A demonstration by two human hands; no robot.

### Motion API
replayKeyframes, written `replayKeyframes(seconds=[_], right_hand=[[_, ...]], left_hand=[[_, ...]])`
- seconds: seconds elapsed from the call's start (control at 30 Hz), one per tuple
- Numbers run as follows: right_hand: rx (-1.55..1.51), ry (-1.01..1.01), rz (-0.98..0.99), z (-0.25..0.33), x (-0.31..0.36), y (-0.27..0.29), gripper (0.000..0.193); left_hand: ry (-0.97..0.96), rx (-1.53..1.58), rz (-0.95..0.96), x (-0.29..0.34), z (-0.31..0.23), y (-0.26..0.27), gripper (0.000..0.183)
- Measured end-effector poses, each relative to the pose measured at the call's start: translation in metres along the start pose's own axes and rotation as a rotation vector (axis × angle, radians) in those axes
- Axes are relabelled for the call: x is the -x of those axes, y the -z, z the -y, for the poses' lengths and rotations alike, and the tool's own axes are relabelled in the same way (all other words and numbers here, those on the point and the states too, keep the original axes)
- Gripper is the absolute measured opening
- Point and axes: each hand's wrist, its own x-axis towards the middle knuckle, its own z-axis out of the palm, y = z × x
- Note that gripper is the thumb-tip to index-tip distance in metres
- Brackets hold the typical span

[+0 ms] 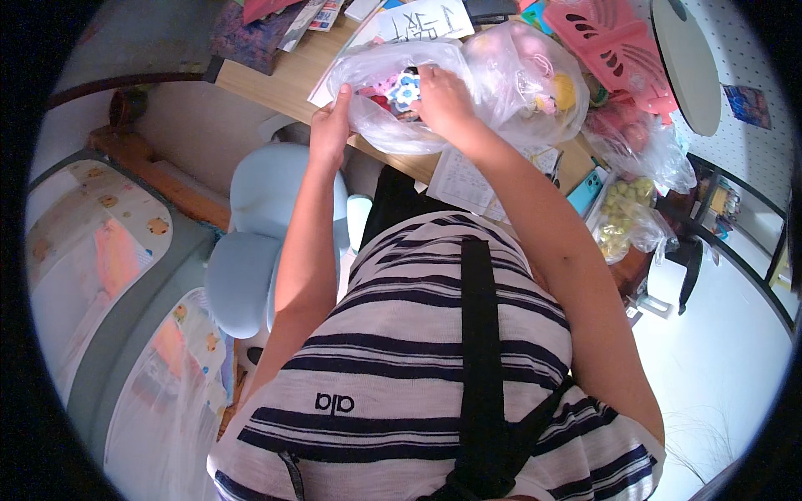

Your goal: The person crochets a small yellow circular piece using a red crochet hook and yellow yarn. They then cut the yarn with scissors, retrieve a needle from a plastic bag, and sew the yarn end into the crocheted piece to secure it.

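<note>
A clear plastic bag (380,138) lies with its mouth spread on the wooden desk. Its left rim is pinched in my left hand (329,127), with the thumb pointing up along the edge. Over the bag's opening, my right hand (444,98) grips a blue-and-white flower-shaped piece (406,89), which looks crocheted. Pink and red pieces (380,87) show beneath it inside the bag, partly covered by plastic. Just right of my right hand stands a second, fuller plastic bag (510,67) with pink and yellow items in it.
Pink plastic baskets (606,42) and a round mirror-like disc (687,67) stand at the back right. A bag of green-yellow fruit-like items (625,209) sits right of my arm. Papers (464,179) lie at the desk's front edge. A light-blue chair (271,196) is on the left.
</note>
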Motion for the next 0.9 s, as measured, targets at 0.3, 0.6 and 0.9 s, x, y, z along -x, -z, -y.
replayKeyframes(seconds=[0.3,0.6,0.9], right_hand=[[-0.312,-0.009,-0.256,-0.010,-0.004,0.036,0.033],[-0.195,0.123,-0.227,-0.011,0.000,0.060,0.024],[-0.028,0.245,0.328,0.000,0.011,0.061,0.035]], left_hand=[[-0.150,-0.374,0.101,0.005,-0.005,0.020,0.043],[-0.276,-0.430,-0.043,0.000,-0.011,0.023,0.029],[-0.390,-0.996,-0.343,0.029,-0.059,-0.007,0.047]])
